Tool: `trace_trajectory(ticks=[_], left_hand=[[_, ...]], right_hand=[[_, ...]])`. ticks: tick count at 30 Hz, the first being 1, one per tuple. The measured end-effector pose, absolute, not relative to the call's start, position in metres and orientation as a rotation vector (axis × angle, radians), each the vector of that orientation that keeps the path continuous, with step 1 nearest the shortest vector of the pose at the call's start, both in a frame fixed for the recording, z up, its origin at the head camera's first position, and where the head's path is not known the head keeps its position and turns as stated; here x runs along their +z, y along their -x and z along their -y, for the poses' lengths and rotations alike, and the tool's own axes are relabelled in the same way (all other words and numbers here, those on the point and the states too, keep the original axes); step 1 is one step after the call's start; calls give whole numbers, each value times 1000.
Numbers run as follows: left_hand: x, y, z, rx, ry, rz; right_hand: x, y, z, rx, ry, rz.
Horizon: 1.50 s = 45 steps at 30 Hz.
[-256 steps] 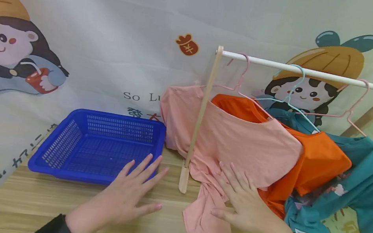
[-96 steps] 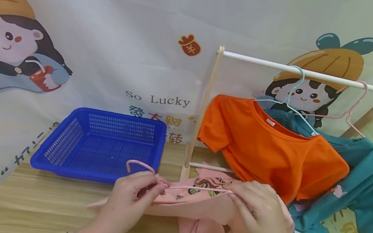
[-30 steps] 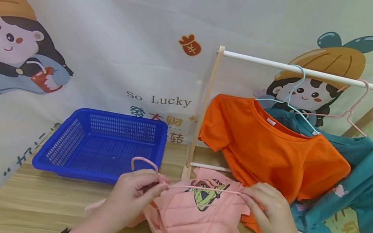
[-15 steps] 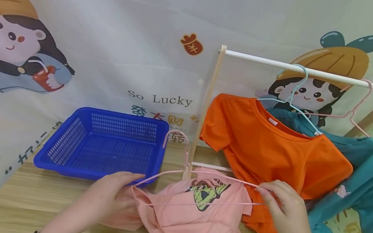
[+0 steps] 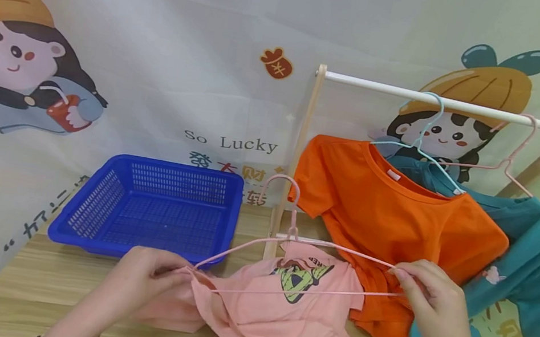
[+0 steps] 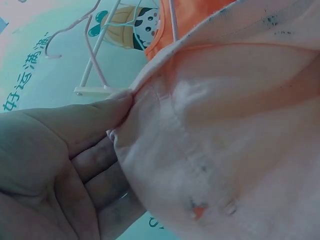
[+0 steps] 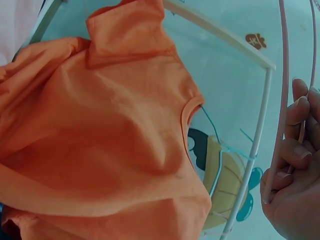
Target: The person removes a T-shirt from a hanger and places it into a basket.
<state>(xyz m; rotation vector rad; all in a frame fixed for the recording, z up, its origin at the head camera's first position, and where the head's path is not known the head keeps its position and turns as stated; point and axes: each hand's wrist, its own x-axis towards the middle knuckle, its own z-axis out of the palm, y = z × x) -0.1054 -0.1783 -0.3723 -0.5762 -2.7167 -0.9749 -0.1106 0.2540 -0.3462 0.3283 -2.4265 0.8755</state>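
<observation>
A pink short-sleeved T-shirt (image 5: 315, 327) with a green print lies in folds on the table, in front of the rack. My left hand (image 5: 146, 275) pinches its fabric between thumb and fingers, by the left end of a pink clothes hanger (image 5: 293, 218). The left wrist view shows the thumb (image 6: 112, 107) on the shirt's edge. My right hand (image 5: 430, 300) grips the hanger's other end, its fingers curled round it in the right wrist view. The hanger stands hook up, its left end at the shirt's neck opening and its right part outside the cloth.
A clothes rack with a white rail (image 5: 375, 85) stands at the back right. On it hang an orange T-shirt (image 5: 396, 226) on a light blue hanger and a teal T-shirt (image 5: 532, 257) on a pink one. A blue plastic basket (image 5: 83, 243) sits at the left.
The pink T-shirt and its hanger have come off the rail onto the table. Lately my left hand has shifted from the hook's base to the shirt edge; the hook has swung up and right.
</observation>
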Motion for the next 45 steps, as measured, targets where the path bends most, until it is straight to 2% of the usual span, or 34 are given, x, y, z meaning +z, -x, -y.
trace_trajectory(ticks=[8, 17, 23, 30, 33, 40, 45], left_hand=[[-373, 104, 189, -1002, 423, 2632], [-377, 107, 184, -1012, 232, 2614], [-385, 110, 167, -1055, 182, 2600], [-401, 111, 130, -1232, 229, 2568], [-412, 110, 110, -1314, 342, 2612], [-444, 106, 85, -984, 720, 2832], [-463, 105, 77, -732, 775, 3050]], right_hand=[[-342, 108, -281, 890, -352, 2286], [-333, 99, -297, 978, 144, 2303], [-334, 98, -297, 1006, 173, 2311], [-334, 100, -294, 1009, 274, 2238], [-334, 101, -294, 1034, 293, 2165], [-324, 99, -300, 1140, 490, 2085], [-317, 94, -307, 1151, 492, 2024]])
